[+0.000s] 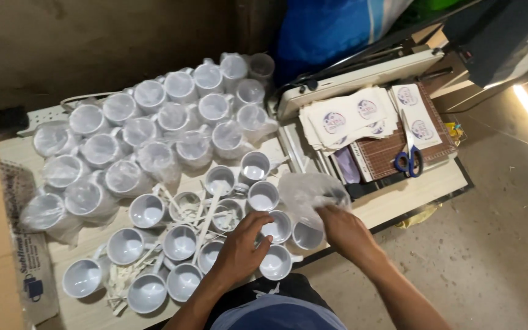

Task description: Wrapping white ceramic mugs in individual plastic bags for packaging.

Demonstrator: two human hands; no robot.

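A cluttered tabletop (392,205) of white mugs, bagged at ten o'clock and bare at six.

The left hand (242,247) reaches palm-down, fingers clamped on an unwrapped mug (276,227), steadying it among its neighbours. At three o'clock of it, the right hand (343,229), fingers pinched together, grips a clear plastic bag (307,192). Blue-handled scissors (409,160) lie on printed sheets (349,116) at one o'clock.
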